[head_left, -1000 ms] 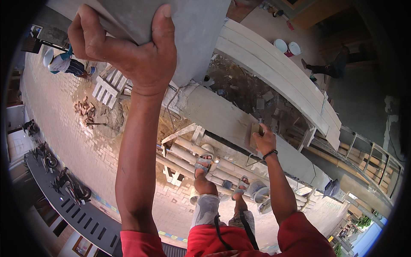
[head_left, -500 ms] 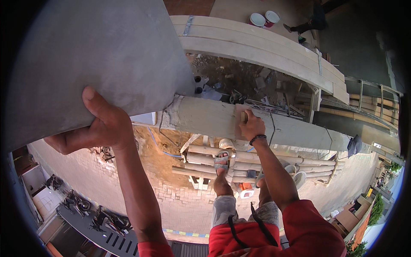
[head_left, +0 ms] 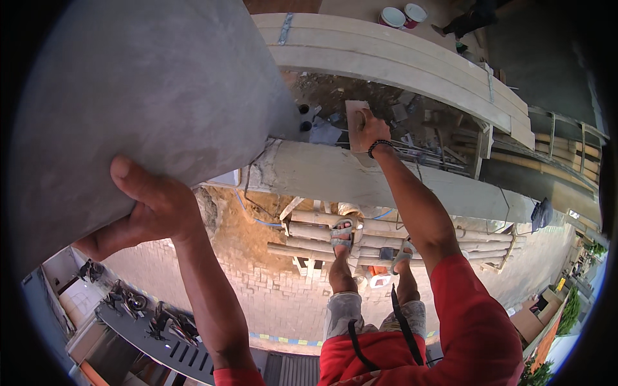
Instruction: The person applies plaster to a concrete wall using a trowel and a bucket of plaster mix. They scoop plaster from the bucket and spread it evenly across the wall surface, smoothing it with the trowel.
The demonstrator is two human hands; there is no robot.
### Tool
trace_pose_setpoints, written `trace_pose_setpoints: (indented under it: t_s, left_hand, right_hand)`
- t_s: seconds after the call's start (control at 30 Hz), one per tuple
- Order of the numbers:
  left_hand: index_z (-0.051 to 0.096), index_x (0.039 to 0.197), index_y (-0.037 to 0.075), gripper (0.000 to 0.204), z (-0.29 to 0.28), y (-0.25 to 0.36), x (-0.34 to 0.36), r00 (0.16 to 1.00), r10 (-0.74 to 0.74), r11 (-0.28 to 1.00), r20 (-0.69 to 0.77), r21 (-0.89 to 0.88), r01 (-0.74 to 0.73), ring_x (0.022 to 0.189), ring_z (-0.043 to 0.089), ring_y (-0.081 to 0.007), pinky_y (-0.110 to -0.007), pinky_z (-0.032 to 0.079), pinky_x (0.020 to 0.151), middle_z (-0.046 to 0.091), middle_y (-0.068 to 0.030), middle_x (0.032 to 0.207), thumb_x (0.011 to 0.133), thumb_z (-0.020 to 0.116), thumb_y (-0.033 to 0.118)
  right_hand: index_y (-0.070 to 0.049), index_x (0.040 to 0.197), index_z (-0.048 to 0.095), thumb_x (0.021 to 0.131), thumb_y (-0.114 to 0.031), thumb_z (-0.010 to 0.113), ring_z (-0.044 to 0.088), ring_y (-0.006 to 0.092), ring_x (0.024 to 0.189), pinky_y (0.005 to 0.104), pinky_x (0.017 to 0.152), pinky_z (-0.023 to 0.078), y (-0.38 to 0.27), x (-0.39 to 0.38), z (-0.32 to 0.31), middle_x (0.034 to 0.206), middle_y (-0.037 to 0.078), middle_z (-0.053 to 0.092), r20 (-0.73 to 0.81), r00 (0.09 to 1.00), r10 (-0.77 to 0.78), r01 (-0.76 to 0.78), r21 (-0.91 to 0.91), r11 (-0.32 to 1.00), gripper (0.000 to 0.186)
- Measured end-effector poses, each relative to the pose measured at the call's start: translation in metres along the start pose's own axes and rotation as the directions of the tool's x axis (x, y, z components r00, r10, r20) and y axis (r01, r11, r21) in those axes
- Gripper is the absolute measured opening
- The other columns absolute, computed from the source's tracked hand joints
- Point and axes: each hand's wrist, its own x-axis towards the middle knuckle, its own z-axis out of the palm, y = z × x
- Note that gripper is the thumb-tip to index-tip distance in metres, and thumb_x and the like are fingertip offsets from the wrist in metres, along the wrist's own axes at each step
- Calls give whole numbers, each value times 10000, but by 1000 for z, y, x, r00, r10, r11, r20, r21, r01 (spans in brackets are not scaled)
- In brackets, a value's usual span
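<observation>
My left hand (head_left: pixel 158 209) grips the edge of a smooth grey concrete column (head_left: pixel 161 83). Its thumb lies on the column's face and the fingers curl round the edge, partly hidden. My right hand (head_left: pixel 374 132) is closed on a flat rectangular plastering float (head_left: pixel 353 119), held by its handle. The float reaches past the far edge of a grey plastered beam (head_left: pixel 315 168), over the debris below; whether its near end touches the beam I cannot tell. Bent wires stick out along the beam.
My sandalled feet stand on bamboo poles (head_left: pixel 309 230), high above a paved yard (head_left: pixel 277 299). Pale stacked boards (head_left: pixel 386 61) span beyond the beam. Two lidded buckets (head_left: pixel 392 17) and another person (head_left: pixel 473 18) are at the far side. Dark cloth (head_left: pixel 541 214) hangs at right. Motorbikes (head_left: pixel 170 325) stand below.
My right hand has moved the float away from me, from the beam's top toward and past its far edge. My left hand keeps its grip on the column. The view has shifted slightly.
</observation>
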Motion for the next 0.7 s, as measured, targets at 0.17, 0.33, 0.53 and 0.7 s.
trace_pose_setpoints:
  t_s: [0.17, 0.33, 0.53, 0.7]
  left_hand:
    - [135, 1233, -54, 750, 1, 6, 1, 999, -26, 999, -31, 42, 27, 1007, 539, -306, -342, 577, 756, 305, -227, 1123, 830, 672, 280]
    - [114, 1237, -82, 795, -8, -2, -1, 1000, -2, 986, 8, 165, 0, 1053, 497, -336, -376, 539, 795, 288, -241, 1126, 826, 668, 313]
    - [109, 1243, -75, 798, -7, 0, -3, 1000, -8, 983, 7, 184, 7, 1108, 450, -355, -395, 495, 840, 283, -237, 1126, 830, 663, 324]
    - [103, 1248, -67, 777, -8, 0, -2, 999, 15, 988, 45, 156, -21, 1093, 465, -346, -387, 502, 834, 290, -237, 1123, 843, 658, 296]
  right_hand:
    - [-135, 1274, 467, 777, -221, 621, 610, 416, 945, 482, 811, 509, -12, 16, -47, 1004, 244, 634, -223, 975, -18, 59, 180, 982, 527]
    - [-12, 1222, 474, 752, -215, 643, 605, 415, 959, 467, 831, 500, 10, -73, -59, 1014, 271, 623, -209, 970, 125, -59, 294, 954, 539]
    - [-33, 1163, 491, 739, -200, 691, 630, 391, 894, 436, 773, 507, 53, -160, 0, 945, 231, 648, -87, 911, 402, -355, 330, 875, 498]
    - [-66, 1265, 431, 750, -177, 653, 615, 413, 919, 468, 823, 498, 38, -154, 22, 1071, 236, 613, -170, 945, 281, -221, 306, 926, 571]
